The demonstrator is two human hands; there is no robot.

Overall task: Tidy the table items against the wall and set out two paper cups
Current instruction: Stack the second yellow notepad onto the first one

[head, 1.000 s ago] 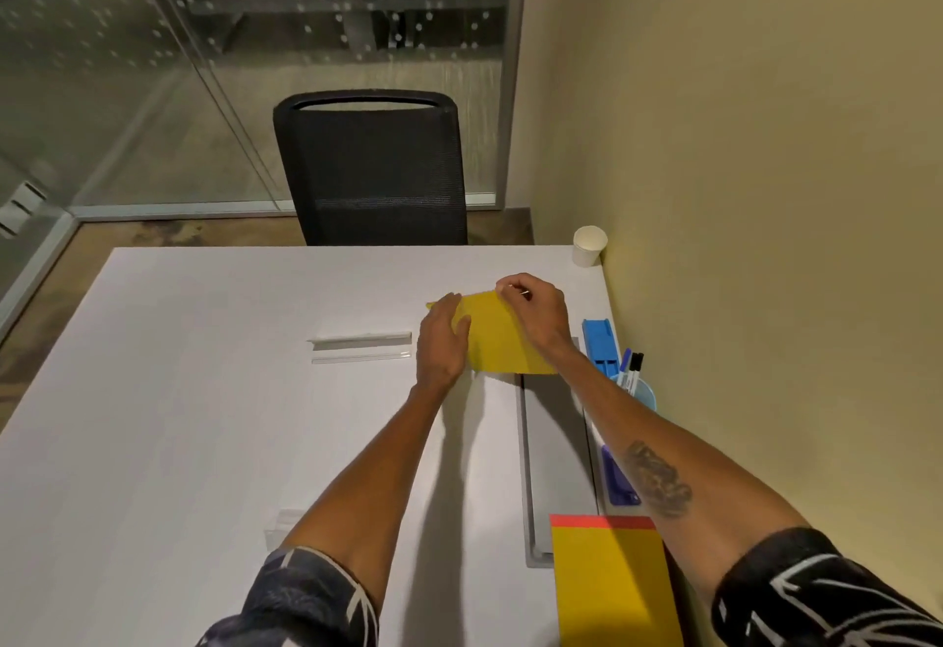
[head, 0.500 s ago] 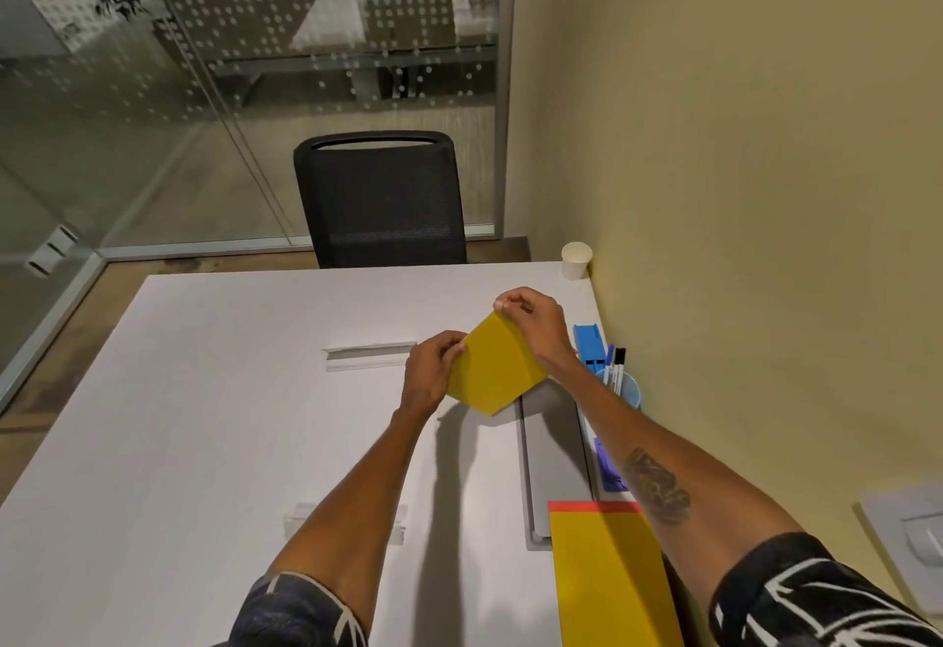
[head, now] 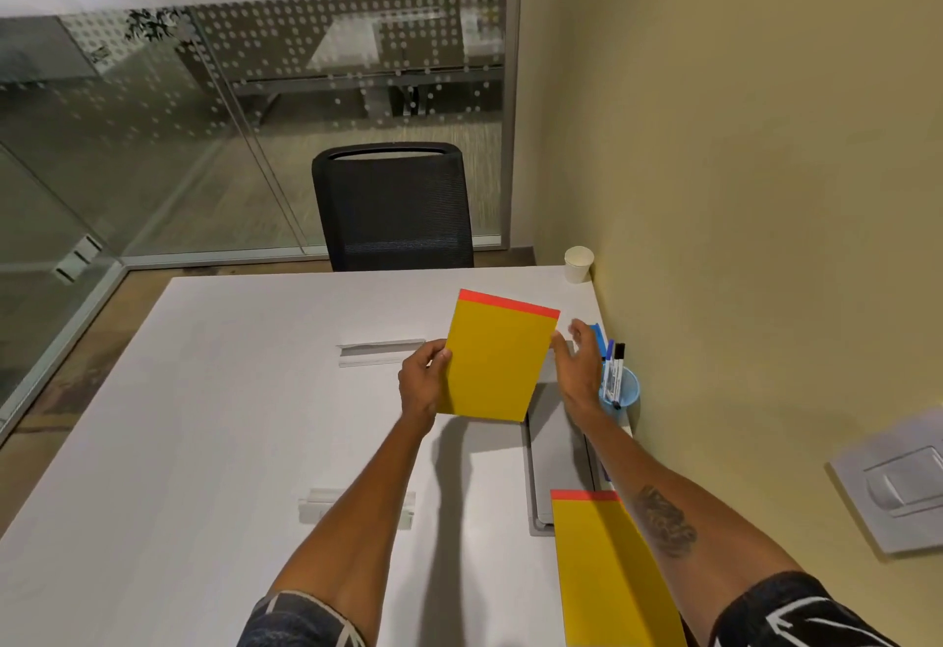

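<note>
The left hand (head: 422,384) is now holding the yellow paper notepad with the red top strip (head: 497,358) alone, fingers closed on its left edge. A moment ago both hands were gripping it tilted like a diamond; now it is standing straight, raised above the white worktop (head: 204,391). The right hand (head: 579,366) is letting go, fingers spread beside the right edge. I judge the pad is being prepared for placing near the yellow wall (head: 740,187), perhaps like the second yellow notepad (head: 607,575). Only one white paper cup (head: 578,264) is standing in the corner.
</note>
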